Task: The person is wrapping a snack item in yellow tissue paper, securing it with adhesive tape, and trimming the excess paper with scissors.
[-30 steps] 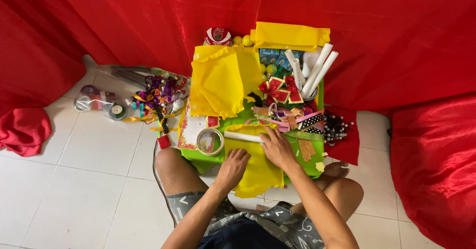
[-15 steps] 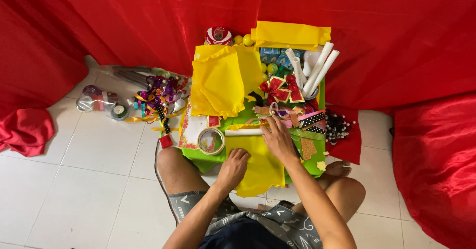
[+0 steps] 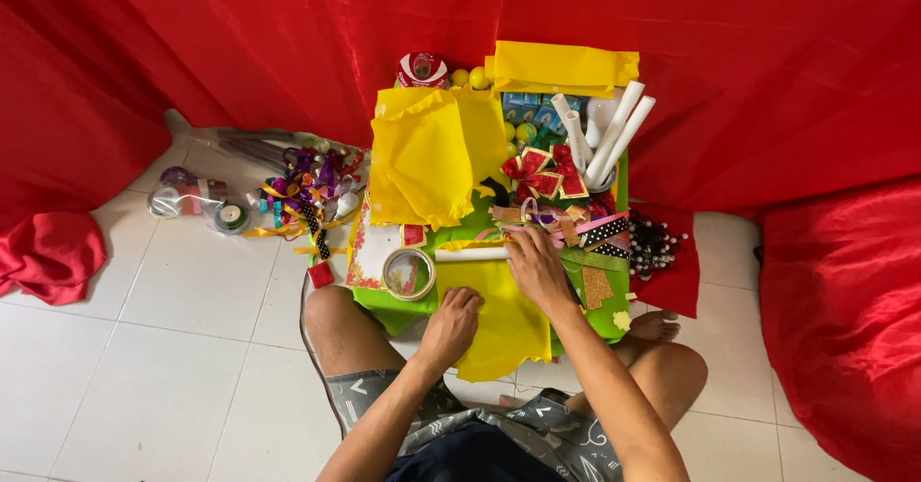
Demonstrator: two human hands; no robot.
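Observation:
I sit cross-legged at a low green table (image 3: 606, 321). My left hand (image 3: 451, 325) rests flat on a yellow sheet (image 3: 504, 324) that hangs over the table's near edge. My right hand (image 3: 533, 261) lies at the sheet's upper edge, fingers on a thin white rod (image 3: 470, 253) and next to a heap of ribbon scraps (image 3: 576, 221). A roll of tape (image 3: 409, 273) lies just left of my left hand. Whether the right fingers pinch anything is hidden.
Crumpled yellow tissue paper (image 3: 427, 161) covers the table's back left. Red-and-gold bows (image 3: 539, 173), white paper rolls (image 3: 614, 137) and a folded yellow sheet (image 3: 561, 65) sit behind. Ribbons (image 3: 312, 194) and small jars (image 3: 187, 194) lie on the tiled floor at left. Red cloth (image 3: 240, 41) surrounds everything.
My right hand has slid up from the yellow sheet toward the white rod and ribbon scraps. My left hand has stayed on the sheet.

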